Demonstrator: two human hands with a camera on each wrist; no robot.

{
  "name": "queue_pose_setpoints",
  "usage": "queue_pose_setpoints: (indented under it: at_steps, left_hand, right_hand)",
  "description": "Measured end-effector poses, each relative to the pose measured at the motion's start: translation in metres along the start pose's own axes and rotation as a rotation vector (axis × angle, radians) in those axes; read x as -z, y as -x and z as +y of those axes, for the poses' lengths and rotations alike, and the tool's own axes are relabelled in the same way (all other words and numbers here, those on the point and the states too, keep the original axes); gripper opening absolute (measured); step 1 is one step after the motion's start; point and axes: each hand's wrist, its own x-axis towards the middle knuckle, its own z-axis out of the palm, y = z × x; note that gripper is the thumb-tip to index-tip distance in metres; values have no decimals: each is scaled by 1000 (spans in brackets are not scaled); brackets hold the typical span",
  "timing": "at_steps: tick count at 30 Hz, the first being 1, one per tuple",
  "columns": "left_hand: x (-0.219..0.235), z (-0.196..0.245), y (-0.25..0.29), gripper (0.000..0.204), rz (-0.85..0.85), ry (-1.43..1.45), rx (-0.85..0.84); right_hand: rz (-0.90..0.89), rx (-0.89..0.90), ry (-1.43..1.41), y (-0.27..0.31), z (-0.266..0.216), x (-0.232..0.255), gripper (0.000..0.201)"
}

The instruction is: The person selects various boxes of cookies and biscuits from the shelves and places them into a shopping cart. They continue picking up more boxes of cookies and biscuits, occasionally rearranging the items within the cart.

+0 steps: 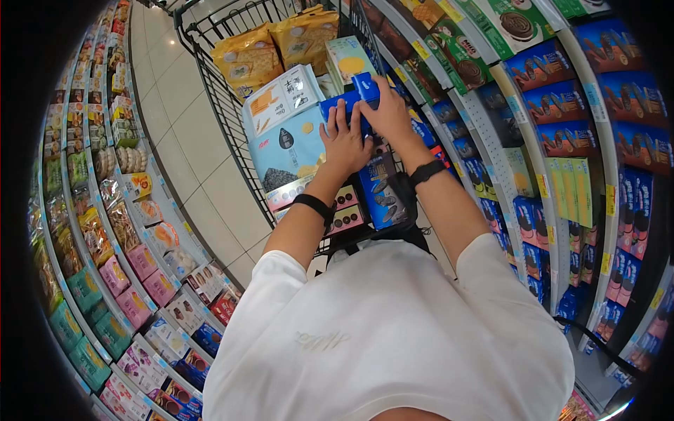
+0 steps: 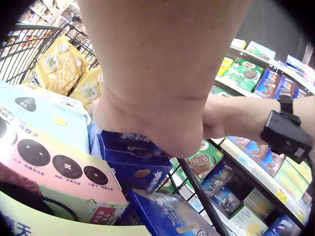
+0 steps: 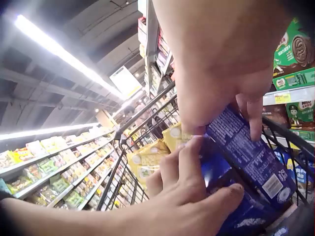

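Observation:
In the shopping cart, my right hand [image 1: 391,116] grips a small dark-blue cookie box [image 3: 251,152], thumb on one side and fingers on the other; a barcode shows on its face. My left hand [image 1: 344,146] lies beside it with fingers spread, resting on another blue cookie package [image 3: 216,172]. A larger blue cookie box [image 1: 382,189] stands nearer the cart handle. Left of it are pink boxes [image 1: 347,217] printed with dark round cookies. A light-blue package [image 1: 286,158] lies left of my left hand, with a white package [image 1: 281,98] beyond it.
Yellow snack bags [image 1: 242,59] and a pale green box [image 1: 349,57] fill the cart's far end. Its black wire side [image 1: 228,105] borders the tiled floor [image 1: 203,161]. Shelves of blue cookie packs [image 1: 558,102] run close on the right; snack shelves [image 1: 116,274] line the left.

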Motion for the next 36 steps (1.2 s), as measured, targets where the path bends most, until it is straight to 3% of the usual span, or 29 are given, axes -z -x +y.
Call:
queue_pose_setpoints:
  at_steps: [3,7,10,11,14,17,18,22,23,25,27,29,30,32,33,36]
  left_hand:
    - [-2,-2,-1,83,-2,-15,-24]
    - [-1,0,-3,80,17,-3,-37]
    - [-8,-3,-6,82,43,22,-53]
    - [-10,-3,-6,82,44,25,-60]
    - [-13,-7,-7,80,47,67,-52]
    - [-10,-7,-5,79,46,46,-45]
    - [0,3,-6,76,-43,-14,36]
    - [23,19,-25,69,-123,-61,104]
    - [26,25,-29,69,-121,-43,85]
    - [27,34,-36,61,110,-54,-74]
    - [16,37,-39,53,71,-80,-148]
    - [4,36,-36,53,72,-138,-152]
    - [6,38,-37,53,51,-150,-129]
    - [7,40,-39,53,40,-136,-99]
    - [6,39,-40,53,30,-143,-97]
    - [2,41,-46,53,16,-131,-52]
  right_hand:
    - [-105,47,154,-11,-4,14,58]
    - [-56,16,39,-3,-5,28,47]
    - [260,103,-82,15,2,23,45]
    - [253,84,-101,21,8,16,45]
    - [65,38,-47,40,25,-5,47]
    - [143,80,33,46,15,-4,44]
    - [153,75,32,46,12,0,44]
    - [72,56,125,41,14,11,41]
    - [26,69,107,39,21,14,40]
    - [-103,24,18,40,30,21,36]
    - [-208,26,-183,40,49,37,32]
    - [-112,55,-200,38,72,63,25]
    - [18,41,-173,36,89,72,22]
    - [211,-114,-66,41,123,99,24]
    - [252,-249,-2,40,143,113,27]
    - [340,-211,428,37,218,150,56]
